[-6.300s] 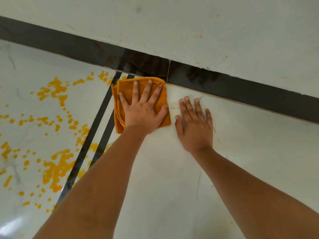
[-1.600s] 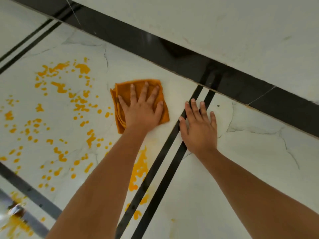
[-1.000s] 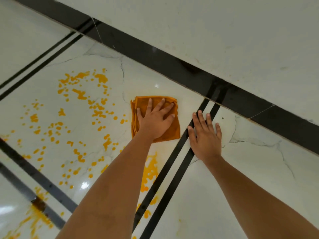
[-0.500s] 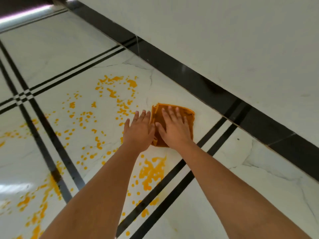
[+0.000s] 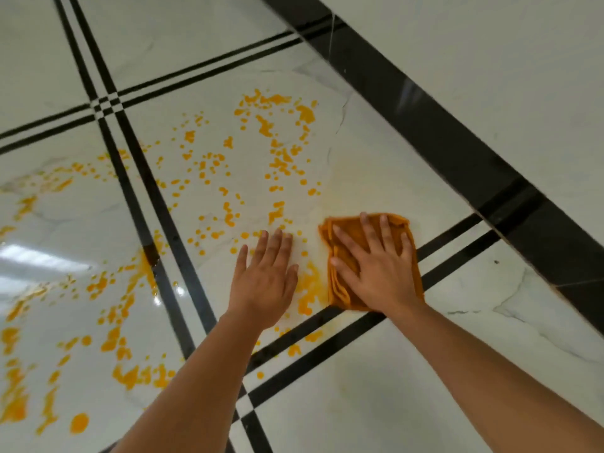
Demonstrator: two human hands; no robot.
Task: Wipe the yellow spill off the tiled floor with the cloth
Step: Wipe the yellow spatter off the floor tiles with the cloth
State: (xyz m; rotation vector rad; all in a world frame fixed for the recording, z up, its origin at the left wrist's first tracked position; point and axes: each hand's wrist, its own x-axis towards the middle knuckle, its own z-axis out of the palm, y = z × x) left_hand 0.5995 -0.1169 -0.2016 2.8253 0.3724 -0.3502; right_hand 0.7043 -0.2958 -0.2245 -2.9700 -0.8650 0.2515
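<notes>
A folded orange cloth [image 5: 346,233] lies flat on the white tiled floor [image 5: 376,387]. My right hand [image 5: 376,266] presses on it with fingers spread and straight. My left hand [image 5: 264,276] rests flat on the bare tile just left of the cloth, fingers straight, touching some drops. The yellow spill [image 5: 209,178] spreads as many drops and blotches over the tiles to the left and ahead of both hands, with a thicker patch [image 5: 309,286] between the hands. A pale smear [image 5: 353,178] marks the tile ahead of the cloth.
Paired black strips [image 5: 143,204] cross the floor in a grid. A wide black skirting band [image 5: 441,125] runs along the foot of a white wall [image 5: 490,44] at the right. More spill [image 5: 19,387] covers the near-left tiles.
The cloth passed from my left hand to my right hand. My left hand moved off it onto the bare tile at its left. The view swung left, showing more spill.
</notes>
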